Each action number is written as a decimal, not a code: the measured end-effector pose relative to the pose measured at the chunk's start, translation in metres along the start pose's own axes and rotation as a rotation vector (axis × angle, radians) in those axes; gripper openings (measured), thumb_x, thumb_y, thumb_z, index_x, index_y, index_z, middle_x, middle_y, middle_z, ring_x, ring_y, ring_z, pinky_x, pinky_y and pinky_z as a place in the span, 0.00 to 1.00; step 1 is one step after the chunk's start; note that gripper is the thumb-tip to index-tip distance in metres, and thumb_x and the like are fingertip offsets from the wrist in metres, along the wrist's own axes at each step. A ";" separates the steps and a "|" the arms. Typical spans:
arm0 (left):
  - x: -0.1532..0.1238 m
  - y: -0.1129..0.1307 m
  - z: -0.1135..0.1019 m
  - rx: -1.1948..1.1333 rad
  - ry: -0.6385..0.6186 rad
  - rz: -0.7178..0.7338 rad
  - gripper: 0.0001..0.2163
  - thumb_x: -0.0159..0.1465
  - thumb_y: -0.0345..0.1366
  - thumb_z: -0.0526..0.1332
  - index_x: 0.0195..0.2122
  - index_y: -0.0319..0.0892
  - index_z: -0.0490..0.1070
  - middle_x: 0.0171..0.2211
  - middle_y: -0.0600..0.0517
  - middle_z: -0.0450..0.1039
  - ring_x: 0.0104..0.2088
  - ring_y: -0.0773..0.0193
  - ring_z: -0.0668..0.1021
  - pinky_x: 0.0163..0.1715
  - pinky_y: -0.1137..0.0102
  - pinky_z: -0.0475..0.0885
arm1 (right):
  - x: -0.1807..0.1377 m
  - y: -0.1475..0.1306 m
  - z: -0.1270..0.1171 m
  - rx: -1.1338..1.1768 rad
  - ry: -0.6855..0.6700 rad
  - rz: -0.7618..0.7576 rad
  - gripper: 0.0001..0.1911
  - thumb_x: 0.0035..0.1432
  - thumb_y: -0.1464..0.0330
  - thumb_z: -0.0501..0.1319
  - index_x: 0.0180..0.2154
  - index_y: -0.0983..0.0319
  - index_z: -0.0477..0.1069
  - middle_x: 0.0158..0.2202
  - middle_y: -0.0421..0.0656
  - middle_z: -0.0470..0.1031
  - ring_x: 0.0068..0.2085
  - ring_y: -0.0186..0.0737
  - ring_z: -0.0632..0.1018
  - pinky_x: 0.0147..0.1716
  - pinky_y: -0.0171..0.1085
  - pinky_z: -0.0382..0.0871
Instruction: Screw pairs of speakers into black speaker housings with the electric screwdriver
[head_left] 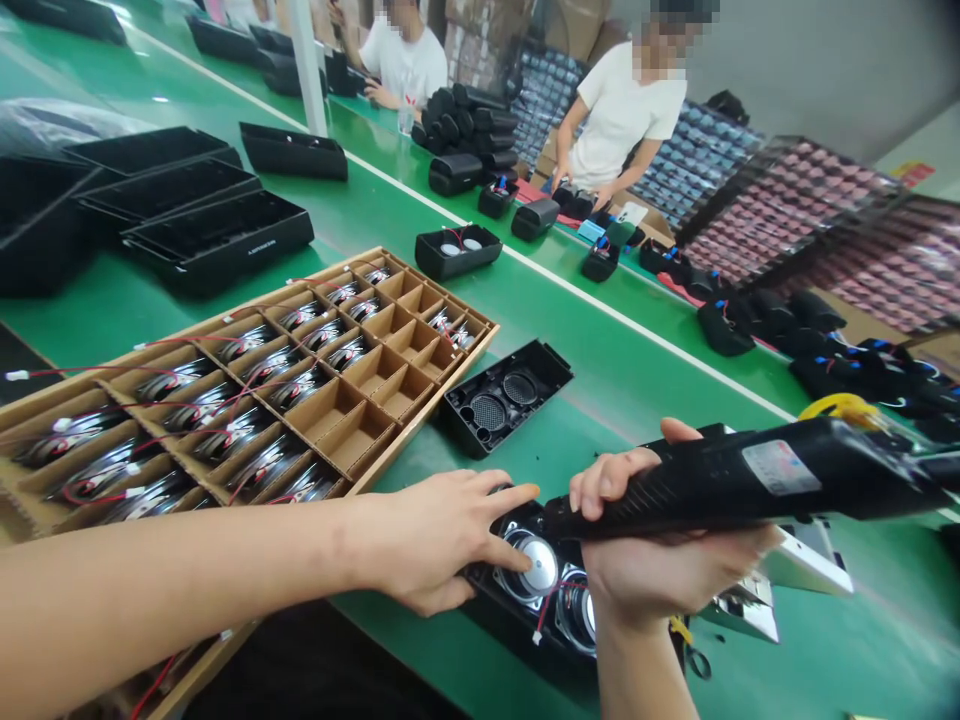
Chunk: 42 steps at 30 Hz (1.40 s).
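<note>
My right hand [660, 575] is wrapped round a black electric screwdriver [705, 485] with a pale label, its nose pointing left over a black speaker housing [517, 615]. Two round speaker drivers sit in that housing: one silver-capped driver [538, 567] shows almost whole, while the other driver [577, 608] is partly hidden by my right wrist. My left hand [450, 535] grips the housing's far left end, fingers spread over its edge and thumb against the nearer driver. A red wire with a white plug [537, 636] lies across the housing. The screwdriver's tip contact is hard to see.
On the left stands a divided cardboard tray [360, 455] with several drivers and trailing wires. An open housing [510, 395] lies beyond my hands. Black shells [217, 235] are stacked at the back left. Metal fixture [810, 560] at right. Two people [619, 115] work across the green table.
</note>
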<state>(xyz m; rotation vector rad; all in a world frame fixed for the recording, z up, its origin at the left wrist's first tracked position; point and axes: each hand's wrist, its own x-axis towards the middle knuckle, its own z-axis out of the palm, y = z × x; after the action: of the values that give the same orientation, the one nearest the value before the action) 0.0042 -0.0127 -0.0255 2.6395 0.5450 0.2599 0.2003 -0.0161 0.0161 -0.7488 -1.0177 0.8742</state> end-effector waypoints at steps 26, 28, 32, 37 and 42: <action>0.000 0.003 -0.002 0.038 -0.026 -0.015 0.30 0.60 0.37 0.69 0.65 0.55 0.74 0.72 0.41 0.57 0.65 0.37 0.69 0.60 0.46 0.72 | -0.005 0.022 0.001 -0.038 -0.033 0.043 0.37 0.60 0.32 0.49 0.46 0.56 0.70 0.19 0.32 0.69 0.15 0.35 0.66 0.15 0.36 0.64; 0.000 0.002 -0.001 0.031 -0.008 -0.014 0.30 0.59 0.37 0.69 0.65 0.55 0.75 0.71 0.40 0.59 0.65 0.35 0.68 0.61 0.45 0.71 | -0.007 0.023 0.003 -0.025 -0.037 0.059 0.37 0.58 0.31 0.51 0.45 0.55 0.70 0.19 0.32 0.68 0.15 0.35 0.66 0.14 0.35 0.64; 0.000 0.001 0.000 0.022 0.008 0.003 0.29 0.60 0.37 0.68 0.64 0.54 0.75 0.67 0.40 0.63 0.64 0.36 0.70 0.61 0.45 0.70 | -0.011 0.025 0.006 -0.035 -0.026 0.059 0.39 0.56 0.29 0.52 0.44 0.56 0.70 0.19 0.31 0.68 0.14 0.33 0.65 0.15 0.34 0.62; 0.001 0.003 -0.003 0.034 -0.002 0.001 0.29 0.60 0.38 0.68 0.65 0.53 0.75 0.67 0.40 0.62 0.64 0.36 0.69 0.60 0.45 0.70 | -0.013 0.025 0.006 -0.032 -0.042 0.063 0.39 0.56 0.29 0.52 0.44 0.56 0.71 0.19 0.32 0.69 0.15 0.32 0.65 0.15 0.33 0.62; 0.000 0.004 -0.005 0.045 -0.012 -0.008 0.29 0.60 0.39 0.69 0.64 0.55 0.74 0.67 0.41 0.63 0.63 0.37 0.69 0.60 0.45 0.70 | -0.015 0.027 0.005 -0.008 -0.052 0.078 0.39 0.55 0.29 0.54 0.44 0.56 0.71 0.20 0.33 0.69 0.15 0.33 0.65 0.15 0.33 0.62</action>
<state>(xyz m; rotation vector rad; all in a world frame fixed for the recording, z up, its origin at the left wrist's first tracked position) 0.0045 -0.0136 -0.0195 2.6801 0.5639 0.2315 0.1845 -0.0165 -0.0115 -0.7808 -1.0438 0.9615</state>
